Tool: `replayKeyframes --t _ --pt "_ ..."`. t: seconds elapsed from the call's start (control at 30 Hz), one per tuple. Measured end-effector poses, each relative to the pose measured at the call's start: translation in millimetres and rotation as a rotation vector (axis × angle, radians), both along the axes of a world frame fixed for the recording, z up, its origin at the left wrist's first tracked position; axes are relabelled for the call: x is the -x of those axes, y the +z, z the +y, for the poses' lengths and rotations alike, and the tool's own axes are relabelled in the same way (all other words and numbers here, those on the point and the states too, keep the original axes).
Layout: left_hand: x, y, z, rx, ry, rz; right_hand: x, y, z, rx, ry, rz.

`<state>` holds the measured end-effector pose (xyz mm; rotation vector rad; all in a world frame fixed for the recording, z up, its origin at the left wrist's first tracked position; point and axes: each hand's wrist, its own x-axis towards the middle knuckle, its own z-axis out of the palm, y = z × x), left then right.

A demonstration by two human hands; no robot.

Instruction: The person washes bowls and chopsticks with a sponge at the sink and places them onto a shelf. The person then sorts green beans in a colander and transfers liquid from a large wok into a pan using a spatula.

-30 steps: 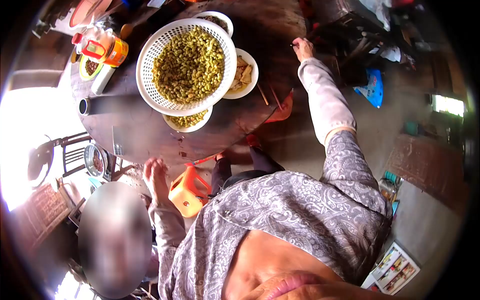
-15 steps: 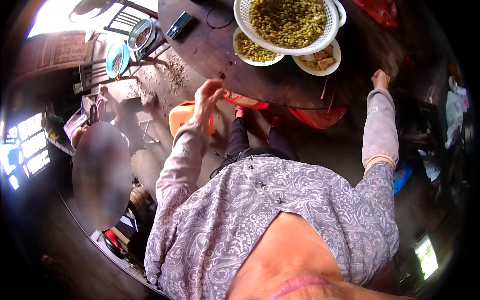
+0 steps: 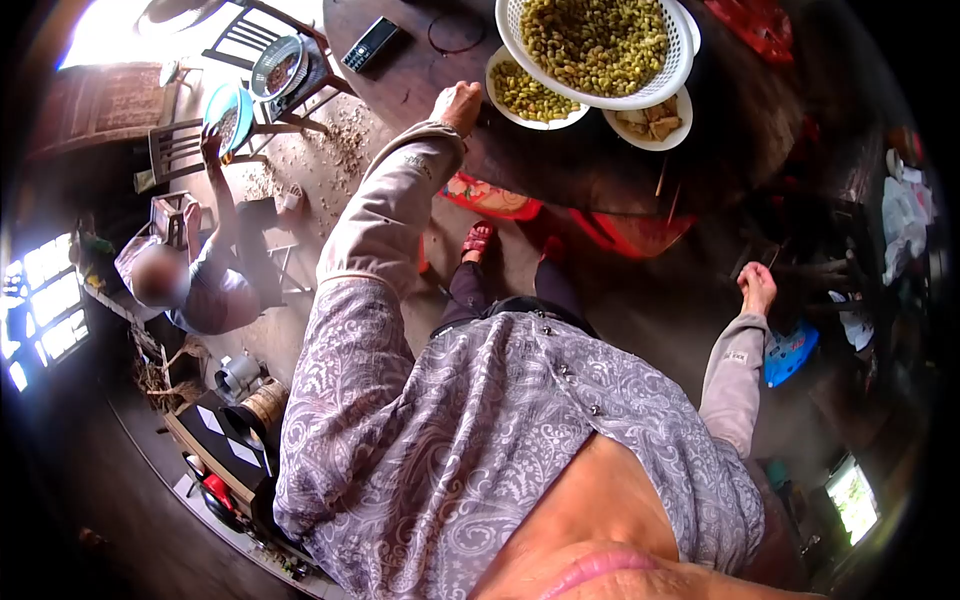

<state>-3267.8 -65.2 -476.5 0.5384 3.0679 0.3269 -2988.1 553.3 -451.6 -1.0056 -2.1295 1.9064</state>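
My left hand (image 3: 458,107) hovers at or over the edge of the round wooden table (image 3: 580,170), fingers curled in; whatever they hold, if anything, is hidden. Closest to it is a white bowl (image 3: 530,100) of small yellow-green pieces. Partly above that bowl sits a large white colander (image 3: 683,70) heaped with similar yellow-green pieces (image 3: 595,45). Another white bowl (image 3: 655,135) contains brown flat pieces. Out past the table's right side hangs my right hand (image 3: 758,288), its fingers loosely bent and a little apart, with nothing visible in them.
A phone (image 3: 370,45) and a thin dark loop (image 3: 455,35) lie on the table. At left, a seated person (image 3: 215,290) reaches to a blue basin (image 3: 229,118) on a chair. Small bits (image 3: 345,140) litter the floor. A blue bag (image 3: 792,355) is low on the right.
My left hand has moved up and right, closer to the bowl. My right hand has dropped back from the table and its fist has loosened. The other person's arm has stretched to the blue basin.
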Motion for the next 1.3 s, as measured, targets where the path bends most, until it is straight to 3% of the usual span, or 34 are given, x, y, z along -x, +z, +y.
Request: replayKeyframes --t 0.1,0.13,0.17,0.27,0.37,0.63,0.73,0.83,0.87,0.97,1.3 --pt "-19.0 24.9 3.6 -0.634 0.191 -0.236 -46.7 -9.9 -0.3 0.046 -0.037 -0.026" --pt "-23.2 24.8 8.0 -0.996 0.435 -0.423 -55.0 -11.1 -1.5 0.091 -0.134 -0.037" --pt "-21.8 0.3 3.8 -1.337 0.495 -0.576 -62.5 -10.3 -10.9 0.138 -0.232 -0.050" --pt "-38.5 10.4 12.7 -1.656 0.569 -0.807 -72.1 -4.2 -36.4 0.167 -0.314 -0.042" --pt "-40.2 0.0 23.8 -1.733 0.608 -0.704 -73.2 6.3 -57.9 0.153 -0.279 -0.023" --pt "-36.8 -3.1 15.0 -1.667 0.652 -0.513 -71.2 9.1 -62.9 0.177 -0.229 -0.005" --pt "-43.4 11.2 0.1 -1.109 0.641 -0.454 -76.1 6.9 -62.4 0.183 -0.247 0.019" --pt "-38.5 -24.0 -4.8 -0.742 0.314 -0.212 -80.0 11.2 -68.1 0.164 -0.272 -0.004" --pt "-43.3 -7.1 0.5 -0.602 0.221 -0.132 -80.5 14.0 -71.2 0.150 -0.282 -0.019" --pt "-41.7 -4.7 12.5 -0.327 0.148 -0.001 -82.6 18.8 -74.5 0.171 -0.327 -0.012" --pt "-34.6 12.9 27.1 -0.168 0.137 -0.157 -108.9 3.9 -84.9 0.169 -0.269 0.016"
